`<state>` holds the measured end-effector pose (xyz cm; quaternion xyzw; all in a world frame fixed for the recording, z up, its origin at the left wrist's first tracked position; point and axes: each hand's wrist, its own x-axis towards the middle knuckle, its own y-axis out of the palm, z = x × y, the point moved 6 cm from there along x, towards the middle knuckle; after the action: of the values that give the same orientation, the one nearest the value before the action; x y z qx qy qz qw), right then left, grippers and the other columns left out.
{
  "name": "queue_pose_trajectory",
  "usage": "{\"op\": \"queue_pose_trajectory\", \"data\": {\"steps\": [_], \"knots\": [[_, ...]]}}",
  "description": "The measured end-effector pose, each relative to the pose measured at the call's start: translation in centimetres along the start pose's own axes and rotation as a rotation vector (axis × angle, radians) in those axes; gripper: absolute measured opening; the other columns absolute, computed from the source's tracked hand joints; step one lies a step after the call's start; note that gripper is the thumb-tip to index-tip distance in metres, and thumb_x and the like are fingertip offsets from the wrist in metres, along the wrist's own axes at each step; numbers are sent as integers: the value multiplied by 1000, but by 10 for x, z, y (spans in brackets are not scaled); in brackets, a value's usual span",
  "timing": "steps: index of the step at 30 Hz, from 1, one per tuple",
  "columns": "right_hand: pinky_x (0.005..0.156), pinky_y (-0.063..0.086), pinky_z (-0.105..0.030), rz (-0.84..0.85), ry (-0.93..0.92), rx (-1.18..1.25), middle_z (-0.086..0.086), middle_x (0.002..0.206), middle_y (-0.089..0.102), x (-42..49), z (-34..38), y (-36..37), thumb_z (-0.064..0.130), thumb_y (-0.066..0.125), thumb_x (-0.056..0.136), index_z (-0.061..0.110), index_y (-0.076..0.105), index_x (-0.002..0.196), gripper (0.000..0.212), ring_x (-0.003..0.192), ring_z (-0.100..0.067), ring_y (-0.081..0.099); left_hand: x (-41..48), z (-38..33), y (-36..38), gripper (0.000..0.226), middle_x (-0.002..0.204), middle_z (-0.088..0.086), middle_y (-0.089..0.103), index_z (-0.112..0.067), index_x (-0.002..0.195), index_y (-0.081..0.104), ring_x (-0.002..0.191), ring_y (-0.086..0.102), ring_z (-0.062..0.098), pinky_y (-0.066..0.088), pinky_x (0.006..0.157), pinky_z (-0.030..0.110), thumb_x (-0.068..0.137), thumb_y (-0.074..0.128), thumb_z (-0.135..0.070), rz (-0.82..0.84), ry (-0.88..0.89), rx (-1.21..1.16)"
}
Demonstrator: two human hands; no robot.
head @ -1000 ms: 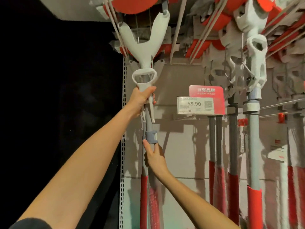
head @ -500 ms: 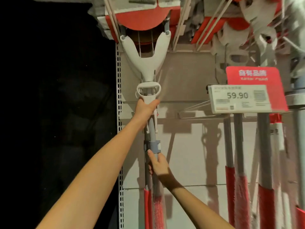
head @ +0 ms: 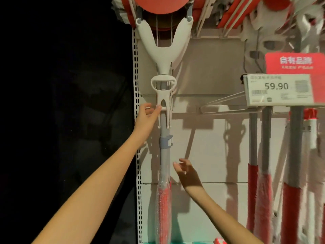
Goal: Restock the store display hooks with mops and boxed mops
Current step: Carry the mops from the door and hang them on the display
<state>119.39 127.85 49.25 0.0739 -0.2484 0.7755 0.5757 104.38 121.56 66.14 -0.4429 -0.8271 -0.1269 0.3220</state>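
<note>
- The right hand (head: 187, 173) hangs just right of the mop (head: 164, 155), level with the lower part of its grey pole. The fingers are spread and relaxed, they hold nothing, and they are clear of the pole.
- The left hand (head: 146, 118) is higher, just left of the mop. It is loose and grips nothing. Only the thumb tip touches the lower end of the mop's white lever (head: 163, 95).
- The mop hangs upright with its head up. A grey-blue collar (head: 165, 142) rings the pole between the two hands.
- Below the right hand the pole runs into a red sleeve (head: 163, 199) under clear wrap.
- Above the lever, the white yoke (head: 163, 57) forks up to the red head (head: 161, 4) at the top edge of the view.
- To the right of the mop, a wire hook (head: 228, 110) juts forward and carries a tag (head: 276, 89) reading 59.90. A red sign (head: 295, 62) stands behind the tag.
- Further right of the mop, more mops (head: 291, 199) hang, with grey poles and red sleeves. They are blurred.
- Behind the mop is a pale panel (head: 211, 147) with shadows on it.
- Just left of the mop, a slotted strip (head: 139, 155) edges that panel, and beyond it all is dark.
</note>
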Motion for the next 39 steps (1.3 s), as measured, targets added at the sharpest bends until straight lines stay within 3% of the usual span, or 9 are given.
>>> {"op": "queue_pose_trajectory", "data": {"steps": [4,8,11,15,19,25,31,35,39], "knots": [[69,34,1,-180,-77,-76,2,99,56,-32,7,-66,22,54,96,5,55,122,31,100,-19,57,-59,27,-40,43,124,5,55,-18,131,43,114,55,16,45,100,35,93,55,-36,38,-100,91],[84,41,-24,-120,-101,-22,0,106,62,-88,28,-90,34,51,96,13,53,127,37,103,-18,58,-131,13,-60,37,120,6,59,-20,128,45,106,58,10,46,88,21,93,56,-28,86,-113,78],[95,47,-35,-67,-125,-11,-1,113,61,-140,47,-91,38,51,95,12,52,128,42,107,-17,58,-192,-6,-76,34,115,3,62,-24,124,47,106,60,11,48,90,24,92,58,-28,85,-126,103],[96,47,-31,22,-134,26,4,113,59,-220,69,-76,35,52,96,15,52,127,37,106,-11,57,-279,-36,-106,32,114,0,63,-26,124,47,106,60,9,47,98,30,93,56,-30,73,-158,126],[90,46,-23,88,-118,49,3,112,62,-280,91,-53,31,53,95,15,55,122,31,103,-10,58,-340,-65,-141,36,111,-1,64,-20,128,46,105,61,13,49,93,29,94,55,-22,48,-223,151],[96,46,-27,219,-125,89,3,109,62,-352,141,14,30,56,94,16,57,117,27,100,-7,59,-411,-117,-228,36,113,3,64,-18,129,46,102,63,15,50,94,33,94,55,-23,-40,-254,174],[98,49,-41,338,-138,183,7,104,65,-426,208,123,39,59,91,34,58,103,13,103,-14,62,-495,-158,-355,36,115,2,63,-19,131,44,104,63,15,50,95,33,96,52,-25,-128,-291,263],[99,49,-40,454,-136,227,7,110,64,-501,258,223,47,56,89,27,58,119,36,106,-10,61,-570,-184,-480,31,115,-1,61,-24,126,46,104,63,13,50,91,28,96,52,-24,-207,-350,314],[97,49,-31,585,-108,291,4,117,62,-588,308,331,44,53,93,21,53,127,42,109,-10,59,-647,-208,-614,18,110,1,64,-34,109,50,98,64,16,50,94,36,95,52,-23,-315,-388,391]]}}
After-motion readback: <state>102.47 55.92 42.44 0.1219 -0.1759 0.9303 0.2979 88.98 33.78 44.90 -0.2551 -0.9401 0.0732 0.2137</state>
